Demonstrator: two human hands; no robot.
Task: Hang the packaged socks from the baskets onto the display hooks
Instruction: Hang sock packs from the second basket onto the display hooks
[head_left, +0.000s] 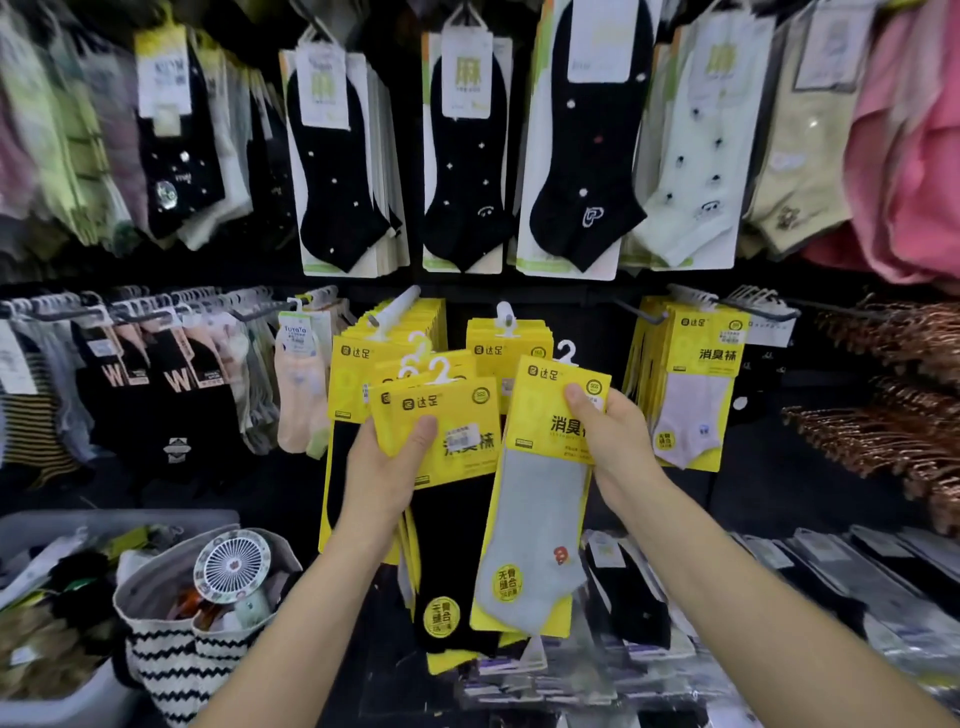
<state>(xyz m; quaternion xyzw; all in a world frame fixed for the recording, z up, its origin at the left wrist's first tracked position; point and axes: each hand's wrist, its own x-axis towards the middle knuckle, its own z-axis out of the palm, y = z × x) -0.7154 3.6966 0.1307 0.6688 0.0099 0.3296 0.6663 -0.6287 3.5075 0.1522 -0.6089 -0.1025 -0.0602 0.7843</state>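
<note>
A dark display wall (592, 317) fills the view. Its upper row is hung with black and pale ankle socks (467, 156), and its lower row with yellow packs (696, 389) on pegs. At lower left a grey tub (67, 699) holds a jumble of loose packs. In front of it a zigzag tote (176, 660) holds a small round fan (232, 564) and other bits too blurred to name. At lower right, flat packs (779, 561) lie on a shelf. In the middle, in front of the lower row, the left hand (384, 467) grips a stack (447, 545) of yellow packs of black socks. Its thumb (423, 428) presses on the front card and its fingers curl behind. The stack's long axis is near upright, with the top leaning a little left, the white hangers (441, 369) fanned upward and the sock feet down. A white peg (400, 306) juts out above it. The right hand (615, 441) pinches a single grey pack (535, 519) at its yellow header, thumb in front and fingers behind. This pack overlaps the stack's right edge. Its long axis is also near upright, with the top leaning right. Its hanger (566, 353) points up in the air, on no peg, and the sock's foot end points down.
</note>
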